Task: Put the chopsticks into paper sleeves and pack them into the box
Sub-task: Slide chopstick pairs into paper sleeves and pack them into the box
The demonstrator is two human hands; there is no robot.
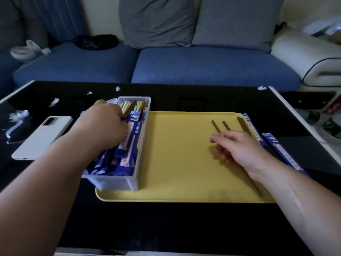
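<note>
My left hand (106, 124) reaches into the clear plastic box (137, 159), which sits on the left end of a yellow tray (175, 154) on the dark bench (166, 224). Its fingers are down among the blue paper sleeves (129, 143) already packed there, and I cannot tell whether they are closed on one or only pressing the stack flat. Beyond that hand, bare pale and dark chopstick ends (129, 106) stand at the far end of the box. My right hand (238, 150) lies well apart from the left, on the right side of the tray, fingers loosely curled and half spread over dark brown chopsticks (226, 125); whether they are pinched or only covered I cannot tell. Two tips show past my fingertips, and another pair (242, 123) lies just to the right, running back under my wrist. Further right of that hand, one sleeve (256, 133) rests at the tray's edge and another sleeve (282, 154) lies on the bench just off it. I judge the chopsticks light, stiff and smooth, liable to roll or slide on the slick tray, so best pinched as a matched pair near the thick end. The sleeves look thin and floppy, easy to crease or tear; I would hold one near its open mouth and feed the tips in straight.
</note>
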